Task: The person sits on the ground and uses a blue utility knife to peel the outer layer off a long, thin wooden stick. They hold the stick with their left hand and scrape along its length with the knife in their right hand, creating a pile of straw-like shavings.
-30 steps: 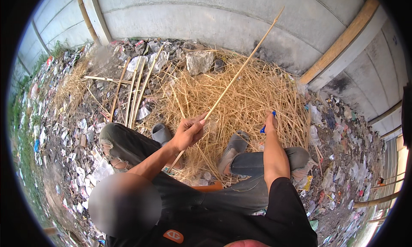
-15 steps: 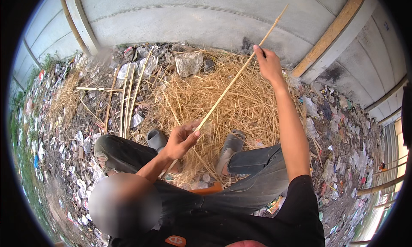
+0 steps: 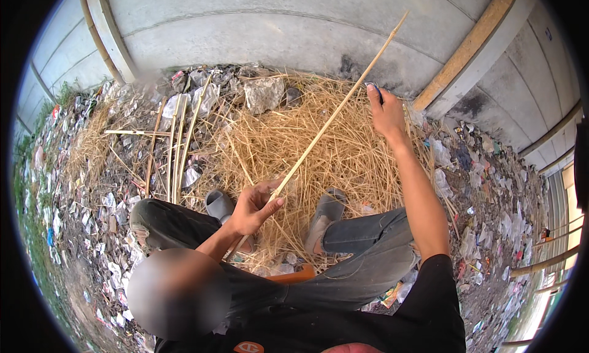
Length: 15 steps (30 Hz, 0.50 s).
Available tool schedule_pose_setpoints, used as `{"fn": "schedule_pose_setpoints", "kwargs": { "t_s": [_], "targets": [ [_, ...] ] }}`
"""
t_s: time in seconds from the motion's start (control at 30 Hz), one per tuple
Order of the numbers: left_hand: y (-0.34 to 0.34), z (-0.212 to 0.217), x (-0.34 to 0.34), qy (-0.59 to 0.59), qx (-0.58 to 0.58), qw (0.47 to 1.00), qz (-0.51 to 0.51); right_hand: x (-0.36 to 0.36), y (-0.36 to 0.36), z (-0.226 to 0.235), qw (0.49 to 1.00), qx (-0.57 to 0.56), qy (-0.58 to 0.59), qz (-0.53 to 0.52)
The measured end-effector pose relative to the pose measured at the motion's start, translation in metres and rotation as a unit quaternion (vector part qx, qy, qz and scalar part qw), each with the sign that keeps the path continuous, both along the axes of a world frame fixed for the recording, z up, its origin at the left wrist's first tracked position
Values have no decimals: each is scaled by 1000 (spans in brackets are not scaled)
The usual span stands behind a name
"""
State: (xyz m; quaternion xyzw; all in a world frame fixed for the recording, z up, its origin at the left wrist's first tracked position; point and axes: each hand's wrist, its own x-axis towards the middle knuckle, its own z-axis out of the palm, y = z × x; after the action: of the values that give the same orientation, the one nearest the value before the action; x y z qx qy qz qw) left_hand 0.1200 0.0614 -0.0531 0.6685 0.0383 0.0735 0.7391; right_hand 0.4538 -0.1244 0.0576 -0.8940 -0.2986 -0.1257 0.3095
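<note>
A long, thin bamboo strip point(image 3: 325, 127) slants from between my legs up toward the wall. My left hand point(image 3: 252, 208) is closed round its lower part, thumb on top, and a short end shows below that hand. Beside the strip's upper half, my right hand point(image 3: 388, 112) is closed on a small dark blue tool point(image 3: 377, 93); its kind is mostly hidden by the fingers. A small gap separates this hand from the strip. Under both hands lies a heap of straw-coloured shavings point(image 3: 319, 138).
Several cut strips point(image 3: 178, 145) lie at the left, with one strip point(image 3: 136, 132) across them. A stone point(image 3: 264, 95) sits by the concrete wall point(image 3: 270, 40). Something orange point(image 3: 293, 275) lies between my legs. Litter point(image 3: 92, 230) covers the ground around. A wooden post point(image 3: 466, 49) leans at right.
My right hand has come off the strip and moved slightly down and right, showing the dark blue tool. The left hand keeps its hold. The whole view has shifted slightly.
</note>
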Motion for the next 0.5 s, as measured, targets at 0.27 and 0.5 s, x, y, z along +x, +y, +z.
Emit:
{"fn": "schedule_pose_setpoints", "kwargs": {
  "t_s": [0.27, 0.5],
  "targets": [
    [2, -4, -2, 10, -4, 1000, -12, -5, -7, 2, 998, -38, 49, 7],
    [1, 1, 1, -13, -3, 1000, -14, -2, -11, 0, 1000, 19, 15, -12]
  ]
}}
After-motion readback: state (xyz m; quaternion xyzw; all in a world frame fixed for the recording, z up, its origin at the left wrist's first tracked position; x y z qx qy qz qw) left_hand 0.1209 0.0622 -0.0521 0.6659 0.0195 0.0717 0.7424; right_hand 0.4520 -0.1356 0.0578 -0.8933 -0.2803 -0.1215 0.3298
